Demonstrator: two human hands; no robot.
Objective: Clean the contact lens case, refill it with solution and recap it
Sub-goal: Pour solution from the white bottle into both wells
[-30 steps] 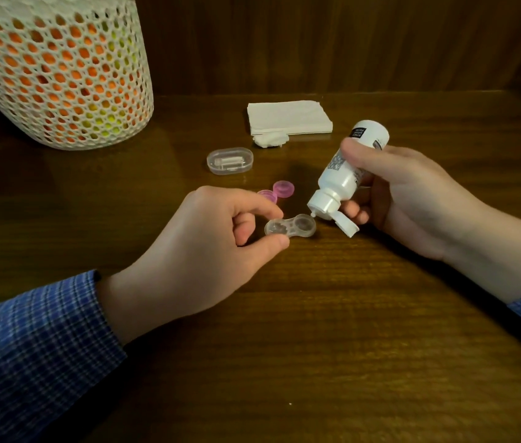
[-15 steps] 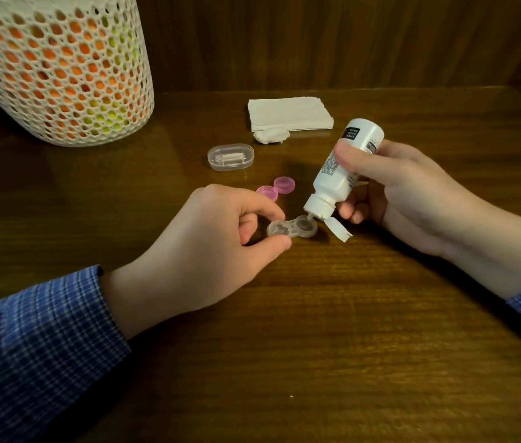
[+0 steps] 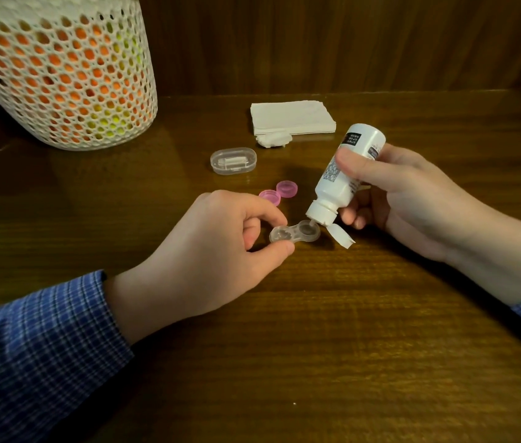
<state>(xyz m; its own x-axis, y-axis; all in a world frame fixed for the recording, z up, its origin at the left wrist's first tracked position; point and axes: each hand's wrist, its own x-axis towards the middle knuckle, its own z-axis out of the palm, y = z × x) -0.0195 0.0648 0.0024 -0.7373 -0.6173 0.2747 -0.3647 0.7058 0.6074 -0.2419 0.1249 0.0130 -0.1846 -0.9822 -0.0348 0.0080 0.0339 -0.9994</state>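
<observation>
Two hands are at work over the wooden table [image 3: 348, 346], which carries everything listed here. At its far left corner stands the white mesh basket [image 3: 57, 68], with orange and yellow-green showing through the holes. At the far centre lies a folded white tissue stack [image 3: 292, 117], and a crumpled white wad [image 3: 273, 140] touches its near edge.

My left hand [image 3: 208, 251] rests on the table. Its thumb and forefinger are curled and pinch the left well of the clear contact lens case [image 3: 294, 234], which lies flat on the wood with both wells uncapped.

My right hand [image 3: 403, 199] grips the white solution bottle [image 3: 345, 174], thumb across the label and fingers wrapped behind it. The bottle is tilted nozzle-down towards the left. Its tip sits directly over the right well of the case, touching it or just above; I cannot tell which. The bottle's flip cap [image 3: 340, 236] hangs open on its hinge, just beside the right well.

A clear oval container [image 3: 233, 160] lies closed, between the basket and the tissue stack and nearer to me. The two pink caps [image 3: 280, 193] lie side by side, just behind my left forefinger and apart from the case.
</observation>
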